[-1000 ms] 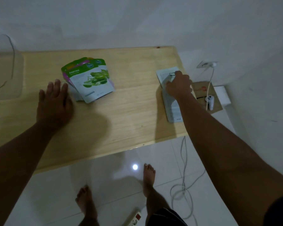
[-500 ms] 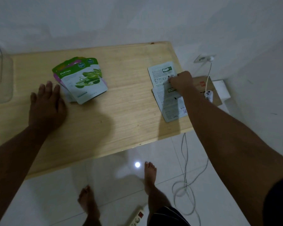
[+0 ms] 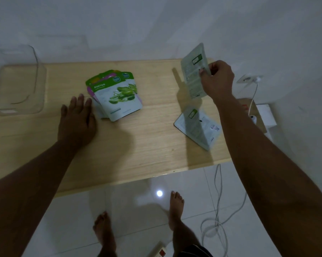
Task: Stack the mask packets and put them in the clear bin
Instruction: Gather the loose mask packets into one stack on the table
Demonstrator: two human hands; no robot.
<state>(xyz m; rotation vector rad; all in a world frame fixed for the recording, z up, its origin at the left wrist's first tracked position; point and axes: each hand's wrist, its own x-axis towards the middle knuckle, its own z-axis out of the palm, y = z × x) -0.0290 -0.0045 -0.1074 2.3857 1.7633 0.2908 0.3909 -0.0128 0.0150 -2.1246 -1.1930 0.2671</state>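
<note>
Since the earlier frame, your right hand [image 3: 216, 80] pinched one mask packet [image 3: 193, 71] and lifted it at 2 o'clock; your left hand [image 3: 76, 119] lay flat, fingers spread, beside the fanned stack [image 3: 117, 95].

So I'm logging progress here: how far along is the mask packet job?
Early. Done: several packets sit in a loose fanned pile on the table, beside the flat left hand. In hand: the right hand holds one packet lifted off the table. Left: another packet lies by the right edge, the pile needs squaring, and the clear bin looks empty.
</note>
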